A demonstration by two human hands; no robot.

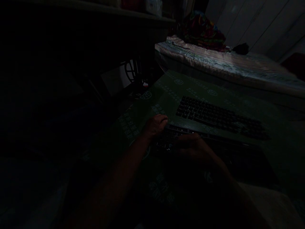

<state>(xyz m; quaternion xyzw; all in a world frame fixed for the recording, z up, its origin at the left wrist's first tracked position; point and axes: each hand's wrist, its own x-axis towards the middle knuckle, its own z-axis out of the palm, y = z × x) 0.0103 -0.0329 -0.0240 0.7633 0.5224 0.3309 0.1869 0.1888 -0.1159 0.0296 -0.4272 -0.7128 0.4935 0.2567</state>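
Observation:
The picture is very dark. A black keyboard (247, 159) lies lengthwise in front of me, with small pale spots at its left part. My left hand (156, 124) grips the keyboard's far left corner, fingers curled. Over the left part of the keyboard, my right hand (192, 144) is closed with its fingertips pointing down and left. What it pinches, if anything, is lost in shadow. Just beyond lies a block of black keyboard keys (214, 114) in rows; I cannot tell whether they are loose or joined.
A green sheet with white lettering and globe prints (162, 90) covers the surface under the keyboard. Behind it lies a pale patterned mattress (214, 62) with a colourful cloth heap (202, 31). A dark table (95, 16) with a wheel (130, 70) beneath stands at left.

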